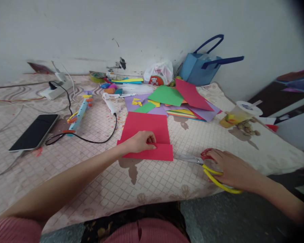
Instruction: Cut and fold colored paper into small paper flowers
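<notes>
A red sheet of paper point(148, 123) lies on the cloth, with a folded strip along its near edge. My left hand point(142, 141) is closed over that strip, fingers curled and thumb pressed down on the red paper. My right hand point(229, 167) is wrapped around the handles of a pair of scissors point(199, 160) with one yellow and one red loop. Their blades point left, with the tips close to the strip's right end. The palm side of my right hand is hidden.
Coloured paper sheets point(166, 96) are piled behind the red sheet. A phone point(34, 132), a glue gun point(109, 104) with its cable and a power strip point(57, 88) lie left. At right stand a lidded cup point(236, 114) and a blue bag point(200, 69). The table edge runs near me.
</notes>
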`<state>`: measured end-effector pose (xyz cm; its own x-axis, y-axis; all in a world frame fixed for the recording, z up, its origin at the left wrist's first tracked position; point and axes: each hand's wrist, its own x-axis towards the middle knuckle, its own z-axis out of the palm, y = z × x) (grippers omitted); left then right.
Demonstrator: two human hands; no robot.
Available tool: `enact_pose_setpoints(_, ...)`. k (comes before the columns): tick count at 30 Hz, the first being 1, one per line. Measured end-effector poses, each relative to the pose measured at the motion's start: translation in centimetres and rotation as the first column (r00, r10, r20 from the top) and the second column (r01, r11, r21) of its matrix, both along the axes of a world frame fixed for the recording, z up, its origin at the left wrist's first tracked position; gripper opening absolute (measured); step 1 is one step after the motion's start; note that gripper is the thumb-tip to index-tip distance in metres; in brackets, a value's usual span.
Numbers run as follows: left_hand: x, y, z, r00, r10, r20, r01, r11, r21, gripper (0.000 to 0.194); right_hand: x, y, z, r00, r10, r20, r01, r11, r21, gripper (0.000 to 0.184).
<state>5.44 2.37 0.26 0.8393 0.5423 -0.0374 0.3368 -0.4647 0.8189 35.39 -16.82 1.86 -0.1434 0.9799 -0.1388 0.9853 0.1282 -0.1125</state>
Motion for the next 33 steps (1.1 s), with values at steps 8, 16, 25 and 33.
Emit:
enact_pose_setpoints(8,0.0,0.2,-0.2,1.0,-0.003,-0.023,0.004,0.999,0.036,0.013,-1.4,0.0,0.2,0.998,0.068,-0.005,-0.068,0.998,0.011,0.035)
enact_pose_setpoints(16,-0.1,-0.2,0.1,1.0,-0.018,0.015,0.012,0.948,0.317,0.025,-3.0,0.7,0.3,0.993,0.118,-0.017,-0.119,0.992,-0.041,0.035)
enact_pose_setpoints(25,-0.1,-0.8,-0.5,0.797,-0.563,-0.219,0.579,0.607,0.545,0.045,-2.9,0.8,-0.1,0.986,0.167,0.027,-0.167,0.986,-0.004,0.036)
enact_pose_setpoints(33,0.0,-0.4,-1.4,0.808,-0.546,-0.222,0.568,0.62,0.541,0.046,-2.9,0.9,-0.1,0.981,0.188,0.051,-0.187,0.982,-0.026,0.033)
